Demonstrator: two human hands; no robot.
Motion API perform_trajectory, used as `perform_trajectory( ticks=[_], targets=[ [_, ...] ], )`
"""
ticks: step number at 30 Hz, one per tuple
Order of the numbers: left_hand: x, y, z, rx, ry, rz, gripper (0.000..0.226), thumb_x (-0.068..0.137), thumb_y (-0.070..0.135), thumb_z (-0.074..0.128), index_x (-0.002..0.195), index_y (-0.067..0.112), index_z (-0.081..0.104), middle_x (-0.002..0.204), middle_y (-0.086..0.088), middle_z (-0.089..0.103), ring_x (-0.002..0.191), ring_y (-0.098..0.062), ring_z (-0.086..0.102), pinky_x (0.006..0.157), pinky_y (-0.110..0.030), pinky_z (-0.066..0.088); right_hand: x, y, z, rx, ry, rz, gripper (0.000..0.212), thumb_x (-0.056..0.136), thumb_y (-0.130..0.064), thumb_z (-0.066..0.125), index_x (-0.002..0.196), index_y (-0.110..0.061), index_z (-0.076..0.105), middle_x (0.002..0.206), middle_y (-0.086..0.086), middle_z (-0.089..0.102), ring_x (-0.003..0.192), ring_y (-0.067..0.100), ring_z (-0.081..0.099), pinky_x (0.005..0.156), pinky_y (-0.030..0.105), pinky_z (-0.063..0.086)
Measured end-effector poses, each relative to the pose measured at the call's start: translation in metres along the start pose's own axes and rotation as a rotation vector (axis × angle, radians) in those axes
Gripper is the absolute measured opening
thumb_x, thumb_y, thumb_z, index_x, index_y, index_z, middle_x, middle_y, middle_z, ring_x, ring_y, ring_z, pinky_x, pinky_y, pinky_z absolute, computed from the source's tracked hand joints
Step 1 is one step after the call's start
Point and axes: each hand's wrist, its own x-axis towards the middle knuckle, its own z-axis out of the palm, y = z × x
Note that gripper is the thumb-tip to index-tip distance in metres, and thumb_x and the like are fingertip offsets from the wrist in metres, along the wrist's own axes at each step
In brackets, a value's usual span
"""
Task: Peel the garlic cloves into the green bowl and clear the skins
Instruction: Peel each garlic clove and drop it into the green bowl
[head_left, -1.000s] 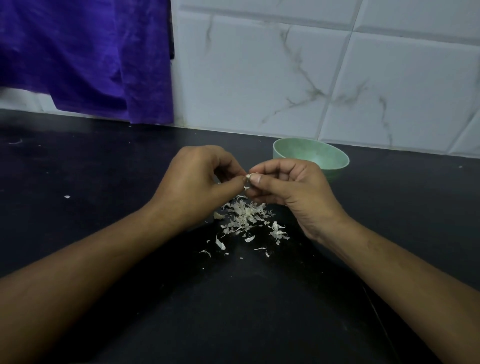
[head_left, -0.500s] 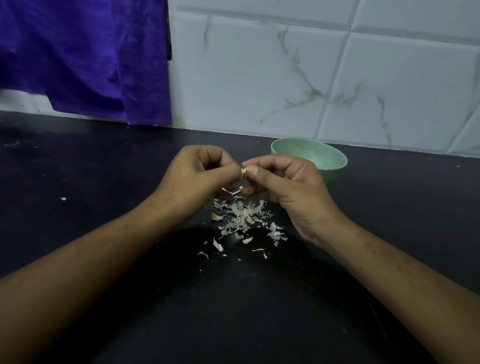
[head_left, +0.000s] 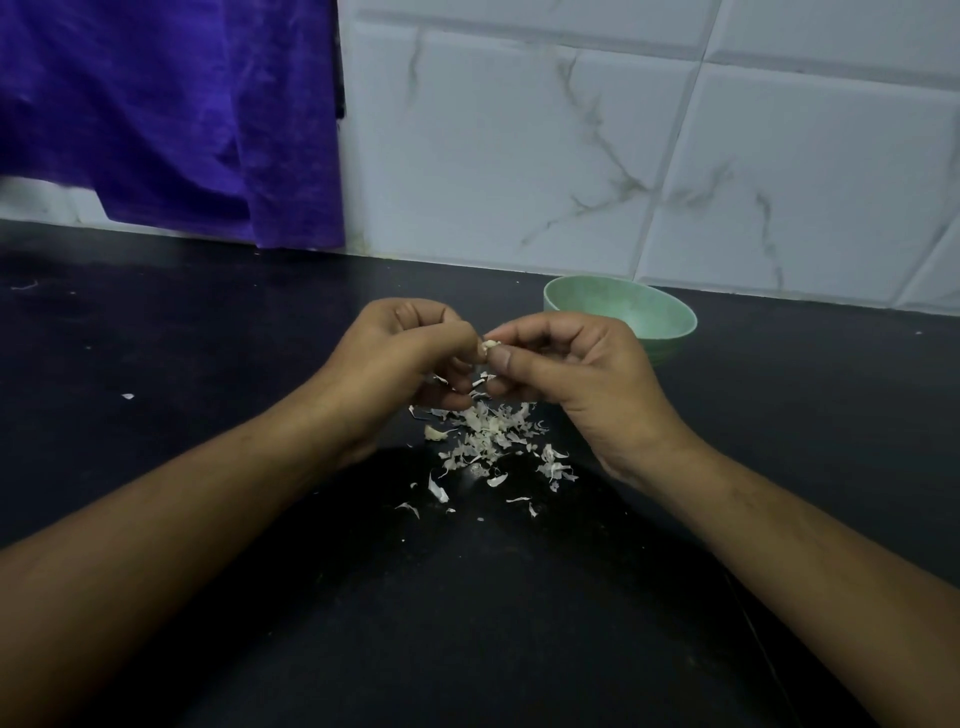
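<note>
Mid-peel: left hand (head_left: 400, 358) and right hand (head_left: 576, 364) both pinch garlic clove (head_left: 489, 345). Skins (head_left: 488, 436) heaped on tabletop (head_left: 208, 338), uncleared. Green bowl (head_left: 631, 317) contents hidden.

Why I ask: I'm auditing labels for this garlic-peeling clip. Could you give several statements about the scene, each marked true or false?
1. The left hand and right hand both pinch one garlic clove. True.
2. The green bowl stands left of both hands. False: it stands behind the right hand, toward the right.
3. The skins lie scattered on the black counter below the hands. True.
4. The purple cloth hangs at the upper right. False: it hangs at the upper left.
</note>
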Motion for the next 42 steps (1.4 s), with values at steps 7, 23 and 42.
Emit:
perform_trajectory(
  ticks=[7,23,42],
  targets=[
    [0.002,-0.008,-0.004,0.161,-0.006,0.029,0.016,0.086,0.018,0.071,0.079,0.003,0.071,0.075,-0.008,0.066,0.069,-0.016,0.063,0.063,-0.035,0.059,0.002,-0.006,0.001,0.256,-0.043,0.203,0.029,0.082,-0.014,0.073,0.107,0.000,0.072,0.090,0.013,0.074,0.072,0.017,0.070,0.073,0.034,0.064],
    [-0.002,0.001,-0.012,0.509,0.086,0.186,0.023,0.080,0.043,0.086,0.081,0.022,0.076,0.072,-0.003,0.076,0.067,-0.022,0.075,0.072,-0.046,0.064,0.004,-0.002,-0.009,0.211,0.012,0.198,0.021,0.092,-0.001,0.070,0.113,-0.002,0.069,0.098,0.018,0.076,0.077,0.023,0.074,0.075,0.037,0.064],
    [0.004,-0.006,-0.012,0.316,0.011,0.169,0.008,0.089,0.026,0.082,0.088,0.018,0.082,0.080,-0.009,0.078,0.071,-0.025,0.072,0.077,-0.058,0.063,-0.001,0.000,-0.003,0.016,0.032,0.080,0.013,0.092,-0.001,0.072,0.104,0.004,0.069,0.089,0.022,0.076,0.078,0.032,0.076,0.079,0.046,0.064]
  ],
)
